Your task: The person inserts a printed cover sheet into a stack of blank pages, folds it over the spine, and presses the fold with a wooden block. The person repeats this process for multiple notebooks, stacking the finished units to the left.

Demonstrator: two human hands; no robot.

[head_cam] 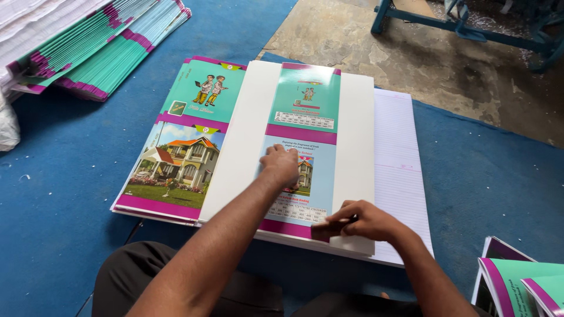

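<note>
- Nearest the camera: dark trousers [176, 282] and two bare forearms reaching forward over a blue mat [53, 205].
- At the lower right corner, a small pile of covers [517, 282], teal with magenta edges, lying on the mat, well apart from the hands.
- Right hand [358, 222], grip pinched shut on the near magenta edge of the printed strip [302, 147], thumb and fingers pressing it against the white board [235, 164].
- Left hand [281, 166], fingers curled loosely, resting flat on the strip's lower panel, covering part of a small house picture; grasping nothing.
- Strip lying lengthwise down the middle of the board: pale blue lower panel, magenta band across the middle, teal upper panel with small figures and a pale table of print.
- Under the board on the right, ruled white paper [399, 170] sticking out.
- On the left, partly tucked under the board, a large cover sheet [182, 152]: house and garden picture below, teal panel with two cartoon figures above, magenta borders.
- Far left: fanned stack [100, 47] of teal and magenta covers.
- Far right: bare concrete floor [423, 58] and a blue frame [470, 26].
</note>
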